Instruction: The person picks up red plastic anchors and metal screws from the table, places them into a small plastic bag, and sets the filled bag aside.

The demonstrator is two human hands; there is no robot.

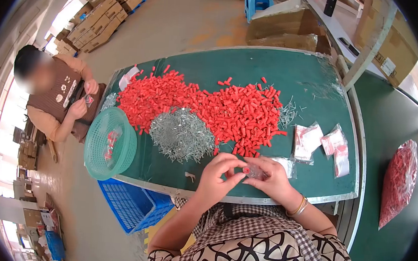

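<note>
Close to the table's near edge, my left hand (221,179) and my right hand (274,181) meet around a small clear plastic bag (257,173). The right fingers are closed on the bag. My left thumb and fingers pinch at its left end, where a red plastic piece (246,170) shows; whether it is inside the bag is hard to see. Beyond my hands lies a large heap of short red tube-like pieces (244,113). A pile of thin silver nails or screws (182,133) sits left of my hands.
Packed clear bags (307,142) lie on the green table (328,86) at right. A green basket (128,146) overlaps its left edge, above a blue crate (127,205). Across at left, a co-worker (57,89) handles a small bag. A big red-filled bag (399,182) is far right.
</note>
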